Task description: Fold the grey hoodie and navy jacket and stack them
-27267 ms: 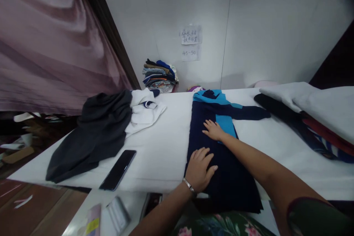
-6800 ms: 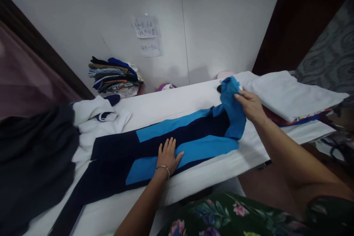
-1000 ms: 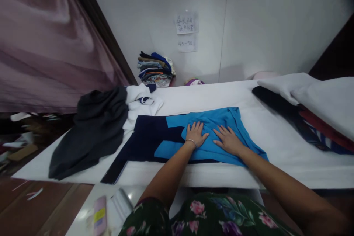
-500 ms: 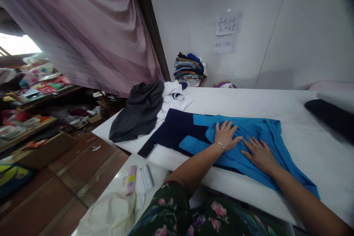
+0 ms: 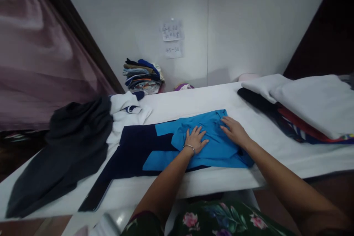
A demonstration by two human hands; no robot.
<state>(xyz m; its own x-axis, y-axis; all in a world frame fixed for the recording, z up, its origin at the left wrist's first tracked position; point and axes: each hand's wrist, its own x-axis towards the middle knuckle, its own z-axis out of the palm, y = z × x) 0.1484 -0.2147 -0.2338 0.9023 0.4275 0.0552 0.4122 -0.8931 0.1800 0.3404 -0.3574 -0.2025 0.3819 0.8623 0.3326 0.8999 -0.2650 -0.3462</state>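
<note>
A bright blue and navy garment (image 5: 212, 155) lies on the white-covered table, its blue part loosely folded and wrinkled. My left hand (image 5: 195, 139), with a bracelet at the wrist, rests flat on the blue cloth with fingers spread. At the right end of the blue part, my right hand (image 5: 234, 131) touches the folded edge, its fingers slightly bent and apart. The garment's navy end (image 5: 138, 151) stretches out to the left. Beside its lower left corner is a dark phone (image 5: 96, 196).
A dark grey cloth (image 5: 74, 151) and a white garment (image 5: 125, 108) lie at the left of the table (image 5: 199, 100). Several garments sit under white cloth (image 5: 312, 99) on the right. A clothes stack (image 5: 143, 75) stands by the wall below paper notes (image 5: 173, 38).
The view has turned right. The blue garment's right end has been drawn inward and no longer trails to a far lower corner. My right hand has moved to its upper right edge.
</note>
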